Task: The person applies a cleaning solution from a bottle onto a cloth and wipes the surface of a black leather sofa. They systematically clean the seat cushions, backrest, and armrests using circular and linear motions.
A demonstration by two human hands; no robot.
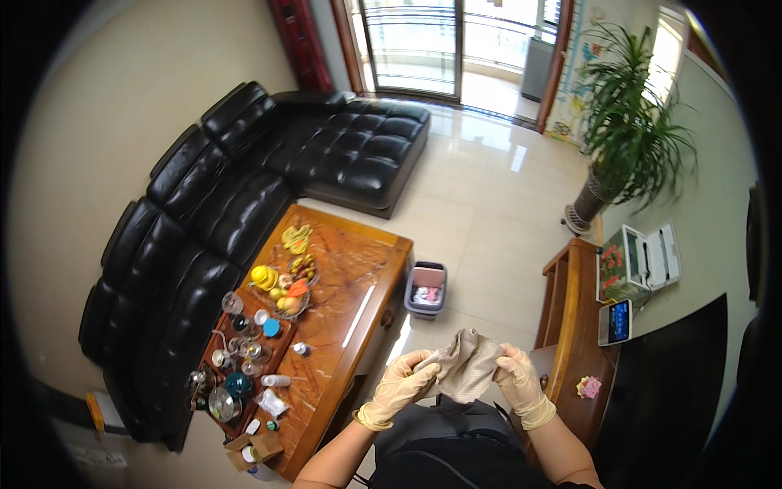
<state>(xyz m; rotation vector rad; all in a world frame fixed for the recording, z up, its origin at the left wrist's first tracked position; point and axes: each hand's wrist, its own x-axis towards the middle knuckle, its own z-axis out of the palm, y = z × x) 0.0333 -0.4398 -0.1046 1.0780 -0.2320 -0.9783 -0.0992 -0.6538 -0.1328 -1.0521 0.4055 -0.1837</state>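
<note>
A crumpled beige-grey cloth [462, 363] is held up in front of my body, between both hands. My left hand [393, 385], in a pale cream glove, grips the cloth's left side with bent fingers. My right hand [524, 385], gloved the same way, pinches its right side near the upper corner. Just beyond the cloth, a grey-purple bin [411, 301] with pinkish and white contents stands on the tiled floor.
At left, a wooden coffee table [353, 322] holds fruit, glassware and bottles, beside a black sectional sofa [204, 277]. At right stands a wooden cabinet [566, 359] with a fish tank [619, 265] and small screen. A potted plant [619, 130] is beyond, near sliding doors.
</note>
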